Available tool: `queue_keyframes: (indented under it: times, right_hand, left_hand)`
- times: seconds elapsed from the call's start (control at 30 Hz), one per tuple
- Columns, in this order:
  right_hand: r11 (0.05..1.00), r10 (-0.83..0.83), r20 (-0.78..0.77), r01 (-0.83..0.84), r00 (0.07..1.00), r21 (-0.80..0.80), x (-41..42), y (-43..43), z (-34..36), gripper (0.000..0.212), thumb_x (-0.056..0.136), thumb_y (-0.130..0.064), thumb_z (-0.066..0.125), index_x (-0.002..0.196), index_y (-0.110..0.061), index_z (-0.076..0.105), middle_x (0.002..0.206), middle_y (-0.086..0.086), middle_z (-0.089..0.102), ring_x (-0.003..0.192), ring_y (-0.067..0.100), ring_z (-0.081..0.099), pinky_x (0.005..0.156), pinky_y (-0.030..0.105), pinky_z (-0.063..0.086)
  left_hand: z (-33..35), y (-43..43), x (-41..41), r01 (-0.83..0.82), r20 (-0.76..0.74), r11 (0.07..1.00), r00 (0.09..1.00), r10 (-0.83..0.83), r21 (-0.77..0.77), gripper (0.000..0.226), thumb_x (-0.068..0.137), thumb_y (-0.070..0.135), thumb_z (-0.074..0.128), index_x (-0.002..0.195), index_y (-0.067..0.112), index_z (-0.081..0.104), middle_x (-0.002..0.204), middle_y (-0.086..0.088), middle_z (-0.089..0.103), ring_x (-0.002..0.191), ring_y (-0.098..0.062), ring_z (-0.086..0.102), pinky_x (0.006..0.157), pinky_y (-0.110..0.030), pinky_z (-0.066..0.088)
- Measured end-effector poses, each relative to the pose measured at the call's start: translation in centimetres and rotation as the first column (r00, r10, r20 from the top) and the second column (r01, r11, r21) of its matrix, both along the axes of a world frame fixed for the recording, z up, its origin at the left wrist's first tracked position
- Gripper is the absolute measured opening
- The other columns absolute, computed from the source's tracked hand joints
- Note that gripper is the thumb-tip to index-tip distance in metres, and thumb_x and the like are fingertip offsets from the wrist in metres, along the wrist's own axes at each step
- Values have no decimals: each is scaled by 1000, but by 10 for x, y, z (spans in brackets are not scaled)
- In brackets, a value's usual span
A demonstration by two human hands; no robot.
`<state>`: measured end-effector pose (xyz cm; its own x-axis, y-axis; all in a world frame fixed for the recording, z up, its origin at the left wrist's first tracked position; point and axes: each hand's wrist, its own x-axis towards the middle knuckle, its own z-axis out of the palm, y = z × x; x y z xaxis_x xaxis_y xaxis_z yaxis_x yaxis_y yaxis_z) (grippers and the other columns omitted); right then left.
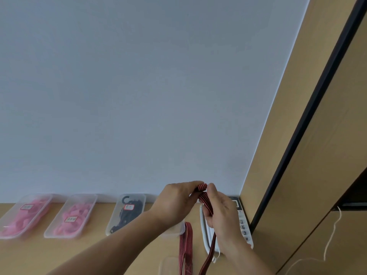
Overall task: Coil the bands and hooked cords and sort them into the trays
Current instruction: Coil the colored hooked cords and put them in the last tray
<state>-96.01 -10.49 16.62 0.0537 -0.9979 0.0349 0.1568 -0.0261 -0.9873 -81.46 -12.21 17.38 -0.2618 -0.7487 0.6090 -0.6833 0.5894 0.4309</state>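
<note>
While I hold it up in front of the wall (139, 96), the striped band (205, 198), red and black, is caught between both my hands. My left hand (174, 197) pinches the small rolled end at the top with thumb and fingertips. My right hand (220, 211) is just beside it, its fingers curled round the band directly below the roll. From there the band drops past my right wrist to the bottom edge, crossing in front of a white telephone (245, 230) that lies on the wooden table (59, 255). Another striped length (185, 245) runs down beside it; I cannot tell whether it is the same band.

Along the wall stand 4 clear trays. The leftmost tray (12, 237) and the next tray (59, 236) hold pink bands (25, 217). The 3rd tray (142, 197) holds black hooked cords (128, 217), 1 hook poking up at its far end. The 4th tray (177, 232) is mostly hidden behind my left forearm, so I cannot see what lies in it. A thin white string (333, 235) hangs at the wooden panel on the right.
</note>
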Motion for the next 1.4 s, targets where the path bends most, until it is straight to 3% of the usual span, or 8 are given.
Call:
queue_keyframes:
  times: [0.13, 0.23, 0.4, 0.5, 0.6, 1.0, 1.2, 1.4]
  right_hand:
    - [1000, 16, 33, -16, 999, 2, 0, 1, -1, 73, 81, -56, 58, 87, 17, 53, 58, 5, 48, 51, 10, 45, 46, 18, 35]
    - [1000, 12, 53, -12, 999, 1, 1, 0, -1, 66, 85, -48, 58, 85, 18, 52, 63, 11, 48, 54, 11, 46, 48, 18, 38]
    - [998, -28, 19, 29, 999, -51, -1, -1, 2, 55, 81, -43, 60, 82, 12, 56, 58, 8, 51, 47, 8, 41, 44, 19, 33]
    - [995, -34, -34, 30, 999, -91, -2, -4, -2, 48, 81, -43, 60, 81, 5, 61, 56, 5, 54, 45, 10, 39, 43, 21, 32]
    - [993, -42, -99, 30, 994, -118, -5, -6, -8, 42, 80, -45, 63, 77, -3, 65, 56, 4, 58, 47, 14, 42, 45, 24, 33]
    - [998, -56, -236, 50, 970, -34, -10, -6, -11, 58, 74, -56, 65, 69, 2, 63, 45, 3, 53, 41, 12, 40, 43, 21, 33]
    - [1000, 13, -159, -9, 987, 27, -9, 2, -7, 61, 78, -51, 61, 82, 9, 62, 49, 2, 51, 41, 11, 38, 41, 22, 32]
    - [1000, 18, -110, -17, 994, 9, -10, 4, 5, 68, 78, -59, 56, 81, 9, 60, 53, 5, 49, 41, 12, 38, 41, 21, 33]
  left_hand:
    - [-4, -7, 5, 113, 271, 975, 961, -57, -192, 25, 89, 2, 67, 114, 7, 70, 109, -6, 74, 102, -22, 70, 81, -32, 59]
    - [-11, -11, 9, 146, 284, 971, 955, -89, -188, 42, 86, -9, 64, 125, 5, 66, 130, -11, 65, 124, -27, 60, 98, -36, 54]
    - [-10, -13, 6, 129, -320, 911, 948, 3, 392, 54, 96, 7, 47, 146, 29, 42, 149, 7, 47, 132, 1, 47, 106, -14, 39]
    - [5, -17, 1, 483, -700, 608, 693, 175, 630, 45, 88, 42, 56, 122, 16, 68, 121, -9, 70, 108, -19, 69, 92, -35, 54]
    - [12, -16, -1, 574, -749, 548, 644, 157, 608, 48, 89, 48, 57, 107, 5, 71, 109, -16, 74, 103, -34, 70, 94, -46, 53]
    - [15, -14, -3, 237, -527, 797, 841, 117, 555, 12, 94, 20, 63, 106, 17, 64, 88, -2, 78, 80, -17, 72, 77, -35, 56]
    - [10, -13, 4, 46, -304, 949, 951, 53, 311, 27, 93, 22, 66, 120, 19, 63, 99, 8, 76, 88, -1, 71, 83, -20, 54]
    - [4, -4, 8, 10, 70, 989, 998, 0, -147, 25, 93, 21, 64, 118, 20, 66, 92, 11, 75, 71, -10, 68, 58, -29, 55]
